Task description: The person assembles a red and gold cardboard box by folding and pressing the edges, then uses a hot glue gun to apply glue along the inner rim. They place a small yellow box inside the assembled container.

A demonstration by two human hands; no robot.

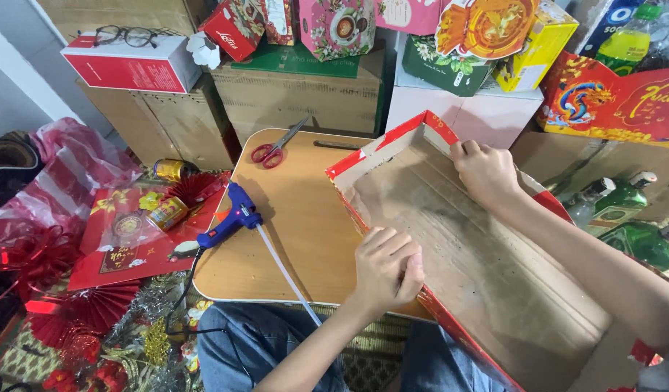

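Observation:
A large shallow cardboard box (487, 276) with red outer sides lies tilted across the right half of a small wooden lap table (291, 218). My left hand (385, 268) grips the box's near left wall with fingers curled over the rim. My right hand (485, 173) presses on the far right wall near its corner, fingers folded over the edge. A blue glue gun (231, 216) lies on the table's left edge, with a white glue stick (287, 276) pointing toward me. Red-handled scissors (273, 149) rest at the table's far side.
Cardboard cartons (298, 98) and colourful gift boxes are stacked behind the table, with glasses (128, 35) on a red and white box. Red paper fans, cards and small gold cans (167, 212) clutter the floor at left. Green bottles (625, 210) lie at right.

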